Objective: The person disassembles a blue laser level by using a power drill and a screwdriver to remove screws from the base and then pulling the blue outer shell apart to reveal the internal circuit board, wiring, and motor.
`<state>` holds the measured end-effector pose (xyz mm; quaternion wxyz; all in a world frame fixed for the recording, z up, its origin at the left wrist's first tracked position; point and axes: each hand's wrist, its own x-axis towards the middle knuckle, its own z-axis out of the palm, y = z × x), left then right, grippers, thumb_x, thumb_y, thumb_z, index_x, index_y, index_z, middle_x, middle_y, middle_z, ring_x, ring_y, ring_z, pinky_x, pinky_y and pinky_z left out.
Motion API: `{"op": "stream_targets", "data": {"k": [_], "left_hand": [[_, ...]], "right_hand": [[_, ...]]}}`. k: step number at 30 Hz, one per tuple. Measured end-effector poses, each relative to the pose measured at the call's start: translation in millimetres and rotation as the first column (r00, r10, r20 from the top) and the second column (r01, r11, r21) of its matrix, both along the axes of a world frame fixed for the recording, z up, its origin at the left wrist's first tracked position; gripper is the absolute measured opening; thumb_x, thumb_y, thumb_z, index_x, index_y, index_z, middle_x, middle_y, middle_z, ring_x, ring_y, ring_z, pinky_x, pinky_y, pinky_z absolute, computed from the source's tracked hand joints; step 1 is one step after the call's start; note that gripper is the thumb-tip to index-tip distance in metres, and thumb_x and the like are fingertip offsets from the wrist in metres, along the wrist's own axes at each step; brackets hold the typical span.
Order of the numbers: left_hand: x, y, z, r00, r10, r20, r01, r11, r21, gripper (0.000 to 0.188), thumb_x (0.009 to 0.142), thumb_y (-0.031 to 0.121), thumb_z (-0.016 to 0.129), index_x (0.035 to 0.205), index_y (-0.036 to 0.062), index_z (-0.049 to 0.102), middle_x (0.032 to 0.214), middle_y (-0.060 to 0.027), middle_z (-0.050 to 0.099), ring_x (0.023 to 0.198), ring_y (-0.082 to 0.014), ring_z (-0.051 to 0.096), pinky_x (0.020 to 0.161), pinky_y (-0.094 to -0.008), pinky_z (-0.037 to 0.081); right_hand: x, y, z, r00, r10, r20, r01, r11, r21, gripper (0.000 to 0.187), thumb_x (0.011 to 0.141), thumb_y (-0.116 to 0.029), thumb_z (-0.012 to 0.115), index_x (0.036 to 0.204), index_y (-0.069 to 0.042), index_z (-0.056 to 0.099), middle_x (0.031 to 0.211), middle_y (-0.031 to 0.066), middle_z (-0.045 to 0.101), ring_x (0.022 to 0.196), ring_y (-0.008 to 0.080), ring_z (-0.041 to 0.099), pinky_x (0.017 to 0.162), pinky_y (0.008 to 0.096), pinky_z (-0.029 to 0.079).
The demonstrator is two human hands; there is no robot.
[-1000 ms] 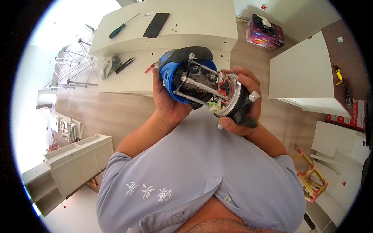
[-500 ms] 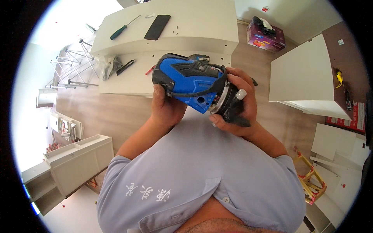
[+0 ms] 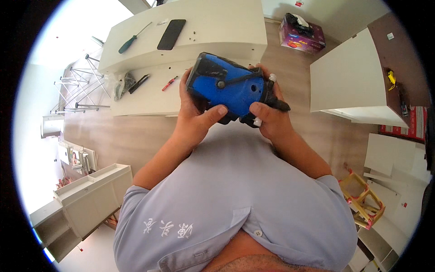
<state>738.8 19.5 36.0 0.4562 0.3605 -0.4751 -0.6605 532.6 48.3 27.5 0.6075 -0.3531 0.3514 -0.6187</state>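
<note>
Between my two hands, over the near edge of a white cabinet, is a laser level (image 3: pixel 242 93) with a blue and black housing. My left hand (image 3: pixel 195 119) grips its wide left end, thumb on the near side. My right hand (image 3: pixel 275 120) is closed round its base end, where black feet and white knobs stick out. The fingers behind the body are mostly hidden. Beyond it on the white cabinet (image 3: pixel 217 31) lie a green-handled screwdriver (image 3: pixel 128 44), a black phone (image 3: pixel 171 34) and several tiny screws (image 3: pixel 194 33).
On the cabinet's lower panel lie a red pen (image 3: pixel 170 83), a black knife-like tool (image 3: pixel 138 84) and a clear plastic bag (image 3: pixel 118 87). A purple box (image 3: pixel 301 41) stands on the floor beyond. Another cabinet (image 3: pixel 346 75) is at right; a yellow stool (image 3: pixel 362 197) stands lower right.
The laser level has been turned over in my hands, so a different blue side faces up. My left thumb now rests on its near side. The view has shifted slightly.
</note>
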Motion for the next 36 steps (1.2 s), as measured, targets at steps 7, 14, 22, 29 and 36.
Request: {"op": "stream_targets", "data": {"k": [7, 14, 22, 29, 36], "left_hand": [[-14, -1, -3, 0.983, -0.094, 0.157, 0.108, 0.991, -0.081, 0.118, 0.080, 0.002, 0.086, 0.164, 0.0075, 0.003, 0.155, -0.0187, 0.036, 0.146, -0.0303, 0.039, 0.118, -0.0461, 0.041], [-23, -2, 3, 0.994, -0.096, 0.049, 0.093, 0.994, 0.063, 0.098, 0.081, 0.005, 0.085, 0.156, -0.0065, 0.023, 0.146, -0.0219, 0.047, 0.138, -0.0303, 0.049, 0.118, -0.0420, 0.042], [-28, -5, 12, 0.979, -0.133, 0.157, 0.086, 0.958, 0.272, 0.088, 0.087, 0.011, 0.083, 0.153, -0.0072, 0.028, 0.138, -0.0194, 0.053, 0.129, -0.0252, 0.056, 0.111, -0.0393, 0.049], [-40, -3, -3, 0.995, -0.053, 0.086, 0.036, 0.981, 0.193, 0.080, 0.091, 0.009, 0.079, 0.151, -0.0078, 0.030, 0.136, -0.0172, 0.056, 0.125, -0.0232, 0.058, 0.105, -0.0370, 0.053], [-37, -5, -11, 0.990, -0.082, 0.118, 0.073, 0.994, 0.078, 0.073, 0.094, 0.010, 0.077, 0.150, -0.0057, 0.034, 0.136, -0.0159, 0.059, 0.124, -0.0231, 0.060, 0.106, -0.0379, 0.052]], "right_hand": [[-13, 6, -11, 0.958, 0.010, 0.286, -0.069, 0.978, 0.197, 0.086, 0.085, -0.033, 0.079, 0.156, -0.011, 0.036, 0.142, 0.0136, 0.054, 0.126, 0.0293, 0.059, 0.103, 0.0421, 0.053], [-9, 6, -26, 0.958, -0.053, 0.280, 0.001, 0.984, 0.180, 0.072, 0.090, -0.040, 0.073, 0.150, -0.011, 0.046, 0.132, 0.0125, 0.064, 0.115, 0.0258, 0.067, 0.091, 0.0370, 0.059], [-12, 5, -30, 0.934, -0.034, 0.357, -0.037, 0.981, 0.192, 0.072, 0.089, -0.037, 0.072, 0.151, -0.012, 0.044, 0.135, 0.0141, 0.061, 0.122, 0.0293, 0.064, 0.100, 0.0419, 0.055], [-6, 2, -25, 0.985, -0.122, 0.124, 0.126, 0.992, -0.025, 0.083, 0.088, -0.027, 0.075, 0.156, -0.010, 0.030, 0.143, 0.0140, 0.051, 0.132, 0.0268, 0.054, 0.110, 0.0421, 0.049], [-7, 0, -28, 0.986, -0.136, 0.093, 0.142, 0.988, -0.061, 0.085, 0.088, -0.027, 0.076, 0.157, -0.010, 0.028, 0.145, 0.0128, 0.048, 0.134, 0.0265, 0.052, 0.114, 0.0433, 0.045]]}}
